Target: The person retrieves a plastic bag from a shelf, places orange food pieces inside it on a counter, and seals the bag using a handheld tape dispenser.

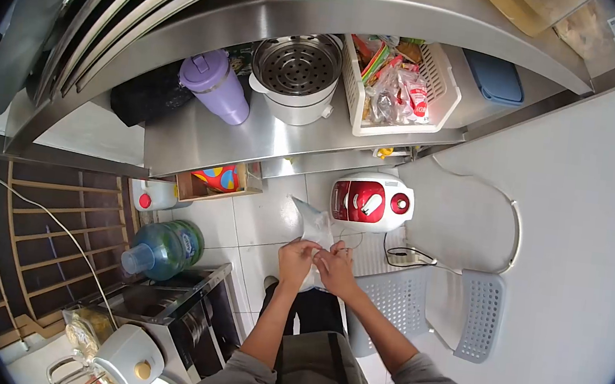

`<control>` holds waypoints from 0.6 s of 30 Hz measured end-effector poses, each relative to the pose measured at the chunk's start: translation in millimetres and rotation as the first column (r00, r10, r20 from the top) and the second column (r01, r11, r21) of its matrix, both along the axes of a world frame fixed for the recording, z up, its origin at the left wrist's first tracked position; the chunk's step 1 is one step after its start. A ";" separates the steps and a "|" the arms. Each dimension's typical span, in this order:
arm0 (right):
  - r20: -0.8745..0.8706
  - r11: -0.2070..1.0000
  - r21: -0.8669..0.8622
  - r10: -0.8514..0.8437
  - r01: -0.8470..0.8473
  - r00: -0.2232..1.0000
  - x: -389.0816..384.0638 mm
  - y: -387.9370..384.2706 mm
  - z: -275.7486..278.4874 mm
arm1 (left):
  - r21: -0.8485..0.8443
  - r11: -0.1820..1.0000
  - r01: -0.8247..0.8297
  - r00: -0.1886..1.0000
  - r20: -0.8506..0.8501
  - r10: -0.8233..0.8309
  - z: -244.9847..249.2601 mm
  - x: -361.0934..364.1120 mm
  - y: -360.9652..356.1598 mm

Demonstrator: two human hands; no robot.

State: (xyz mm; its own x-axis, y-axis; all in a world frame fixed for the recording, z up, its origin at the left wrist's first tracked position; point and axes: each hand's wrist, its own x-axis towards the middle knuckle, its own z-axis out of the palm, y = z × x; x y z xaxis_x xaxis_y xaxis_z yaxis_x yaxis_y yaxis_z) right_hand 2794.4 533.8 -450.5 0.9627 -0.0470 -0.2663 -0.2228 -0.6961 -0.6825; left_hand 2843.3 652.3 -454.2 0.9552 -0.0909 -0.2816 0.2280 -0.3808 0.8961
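My left hand and my right hand are close together in front of my body, low over the tiled floor. Their fingers are closed on a thin, pale plastic bag. Part of the bag extends beyond my fingers, and another pale part hangs below them near my lap. What the bag contains, if anything, I cannot make out. Just past my right hand stands a red and white rice cooker on the floor.
A steel shelf holds a purple tumbler, an electric steamer pot and a white basket of packets. A large water bottle lies left. A grey perforated chair and power strip are right.
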 end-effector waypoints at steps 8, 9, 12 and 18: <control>0.072 0.990 0.066 0.117 -0.121 0.991 -16.8 -0.3 10.5 | -0.090 0.995 0.032 0.997 -0.064 -0.038 -38.7 -11.8 -0.3; 0.069 0.984 0.073 0.155 -0.160 0.986 -15.4 -1.5 11.4 | -0.108 0.994 0.010 0.999 -0.042 -0.015 -40.9 -10.7 -1.5; -0.051 0.962 0.022 0.272 -0.271 0.961 -11.4 -5.0 12.3 | -0.080 0.997 -0.016 1.000 -0.016 0.015 -54.2 -11.8 -0.1; -0.095 0.942 -0.241 0.218 -0.235 0.971 -23.6 9.6 16.5 | 0.084 0.995 0.062 0.995 -0.088 -0.054 -68.2 -14.0 6.6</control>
